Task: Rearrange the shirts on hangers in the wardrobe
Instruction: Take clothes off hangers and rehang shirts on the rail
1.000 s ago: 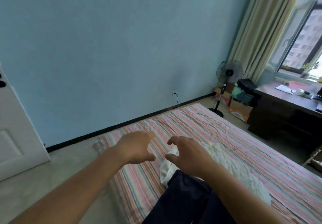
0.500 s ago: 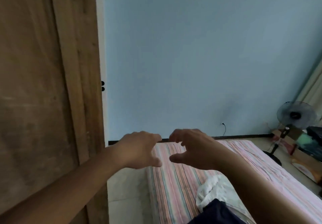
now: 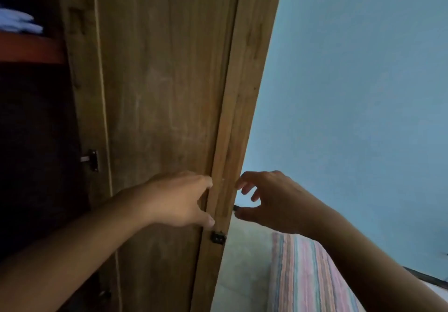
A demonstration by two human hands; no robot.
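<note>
Both hands sit at the wardrobe door (image 3: 164,88) edge: left hand (image 3: 178,199) and right hand (image 3: 271,200) with fingers loosely curled, holding nothing. Folded clothes (image 3: 17,22) blur on the shelf (image 3: 29,48) upper left; hung shirts can't be made out.

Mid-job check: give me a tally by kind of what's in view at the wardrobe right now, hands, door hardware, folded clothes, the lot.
Hands: 2, left hand and right hand, both empty
Wooden wardrobe doors: 1
Black metal fittings on the wood: 2, one, one
Red shelves: 1
Folded clothes stacks: 1, blurred
Striped mattresses: 1
Total: 8
</note>
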